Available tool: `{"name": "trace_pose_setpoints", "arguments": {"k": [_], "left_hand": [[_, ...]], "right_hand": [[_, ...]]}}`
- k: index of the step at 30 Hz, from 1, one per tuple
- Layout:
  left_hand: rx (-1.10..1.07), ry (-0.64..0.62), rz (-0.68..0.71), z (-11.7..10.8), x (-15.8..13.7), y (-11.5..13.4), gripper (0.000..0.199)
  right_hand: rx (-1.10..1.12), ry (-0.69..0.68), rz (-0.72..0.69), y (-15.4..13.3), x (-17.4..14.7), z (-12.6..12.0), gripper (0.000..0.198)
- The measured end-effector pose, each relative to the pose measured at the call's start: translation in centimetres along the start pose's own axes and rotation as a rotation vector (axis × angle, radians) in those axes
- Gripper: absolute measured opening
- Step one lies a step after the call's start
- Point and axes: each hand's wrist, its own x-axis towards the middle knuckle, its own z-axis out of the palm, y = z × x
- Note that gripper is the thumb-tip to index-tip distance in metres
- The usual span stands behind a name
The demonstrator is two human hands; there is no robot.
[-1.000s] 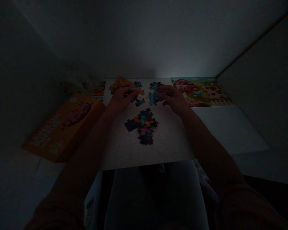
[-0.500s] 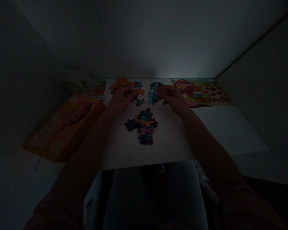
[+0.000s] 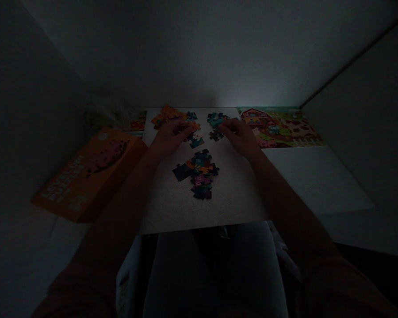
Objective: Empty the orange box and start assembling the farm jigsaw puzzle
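Note:
My left hand (image 3: 169, 138) is at the far left of the white board, thumb and forefinger pinched together. What lies between those fingertips is too dark to make out. Beside them is a heap of orange puzzle pieces (image 3: 169, 114), with a teal-and-white piece (image 3: 197, 142) just below the fingers. My right hand (image 3: 240, 136) is closed, its fingertips at a dark patterned puzzle piece (image 3: 215, 135) by the teal pieces (image 3: 215, 117). Nearer to me, several dark, colourful pieces (image 3: 200, 170) lie in an overlapping cluster.
An orange puzzle box (image 3: 97, 165) lies left of the white board (image 3: 234, 194). A farm picture sheet (image 3: 281, 128) is at the back right, against the wall. Crumpled clear plastic (image 3: 106, 110) rests at the back left. My legs are below the board's front edge.
The larger teal piece by my right fingertips no longer shows there; a dark patterned piece is visible instead. My right hand has shifted slightly. My left hand has barely moved.

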Motion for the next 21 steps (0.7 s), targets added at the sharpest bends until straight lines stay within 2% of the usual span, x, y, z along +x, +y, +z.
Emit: {"name": "trace_pose_setpoints", "arguments": {"k": [4, 8, 10, 12, 14, 16, 18, 21], "left_hand": [[-0.052, -0.085, 0.043, 0.3, -0.4, 0.4, 0.042], [-0.058, -0.159, 0.060, 0.4, -0.5, 1.2, 0.045], [-0.013, -0.096, 0.034, 0.1, -0.5, 1.3, 0.046], [0.111, 0.045, 0.021, -0.4, -0.4, 1.1, 0.045], [0.333, 0.171, 0.035, -0.9, -0.4, 0.4, 0.036], [0.579, 0.211, 0.066, -1.3, -0.6, -0.4, 0.037], [0.751, 0.155, 0.100, -1.1, -0.8, -0.9, 0.047], [0.863, 0.019, 0.125, -0.1, -1.1, -0.6, 0.061]], "right_hand": [[0.097, -0.242, -0.030, -2.5, -0.9, 1.6, 0.063], [0.185, -0.355, -0.003, -4.2, -1.4, 1.9, 0.046], [0.220, -0.403, 0.017, -4.8, -1.6, 1.6, 0.041], [0.193, -0.453, 0.011, -4.8, -1.7, 1.2, 0.038], [0.126, -0.434, -0.010, -4.5, -1.6, 1.0, 0.035], [0.081, -0.347, -0.014, -3.8, -1.5, 1.0, 0.033], [0.056, -0.275, -0.002, -3.0, -1.4, 1.2, 0.032], [0.016, -0.236, -0.005, -2.2, -1.3, 1.5, 0.029]]}}
